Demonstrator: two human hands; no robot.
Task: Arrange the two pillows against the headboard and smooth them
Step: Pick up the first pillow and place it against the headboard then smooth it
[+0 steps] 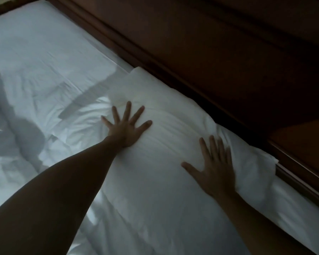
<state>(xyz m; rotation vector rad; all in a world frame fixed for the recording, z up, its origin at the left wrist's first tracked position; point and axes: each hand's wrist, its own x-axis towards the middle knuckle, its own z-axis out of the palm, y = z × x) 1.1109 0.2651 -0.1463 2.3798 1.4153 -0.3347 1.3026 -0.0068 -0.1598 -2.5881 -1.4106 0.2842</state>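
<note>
A white pillow (166, 115) lies flat along the dark wooden headboard (201, 43), its long edge against the board. My left hand (126, 126) presses palm-down on the pillow's near left part, fingers spread wide. My right hand (213, 168) lies flat on the pillow's right part, fingers together and slightly blurred. Both hands hold nothing. I see only this one pillow clearly; a second pillow cannot be told apart from the bedding.
A wrinkled white sheet (35, 70) covers the mattress to the left, with shadows across it. A crumpled duvet (145, 208) lies near me under my arms. A wooden bedside surface (302, 144) sits at the right beyond the pillow.
</note>
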